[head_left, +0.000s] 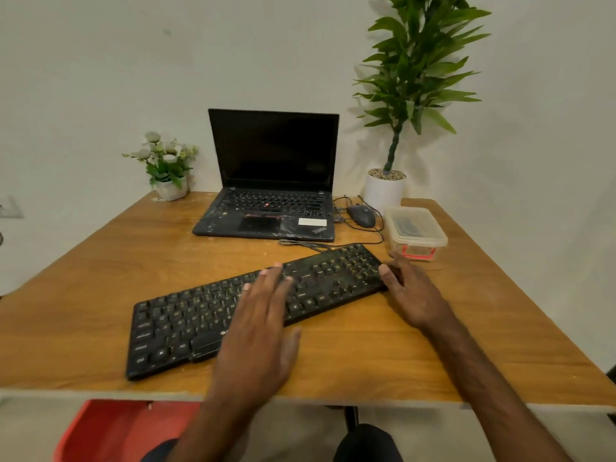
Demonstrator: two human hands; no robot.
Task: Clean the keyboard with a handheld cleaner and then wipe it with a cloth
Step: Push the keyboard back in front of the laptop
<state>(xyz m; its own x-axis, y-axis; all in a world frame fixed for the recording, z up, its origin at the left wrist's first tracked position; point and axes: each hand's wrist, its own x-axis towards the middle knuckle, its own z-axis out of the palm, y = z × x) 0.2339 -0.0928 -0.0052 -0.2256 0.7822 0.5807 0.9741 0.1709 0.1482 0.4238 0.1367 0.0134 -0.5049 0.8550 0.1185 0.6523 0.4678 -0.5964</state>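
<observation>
On the wooden surface (100, 295), set against a pale wall, largest first:

1. Tall leafy plant (416, 78) in a white pot topped with pebbles, at the far right corner.
2. Black laptop (270, 181), lid open, screen dark, at the far middle.
3. Black keyboard (186, 325), lying slantwise near the front edge, its right end farther from the person than its left. Its cable trails toward the laptop.
4. Left hand (263, 331), over the keyboard's middle, fingers straight and spread, grip released.
5. Right hand (413, 291), at the keyboard's right end, thumb (384, 270) on the end keys, fingers past the edge. Whether its grip grasps the keyboard cannot be told.
6. Clear lidded container (430, 235) with a red clasp, just beyond the right hand. A dark item lies inside, too unclear to name.
7. Small white pot of white flowers (166, 161), at the far left.
8. Black wired mouse (361, 215), between the laptop and the container.
</observation>
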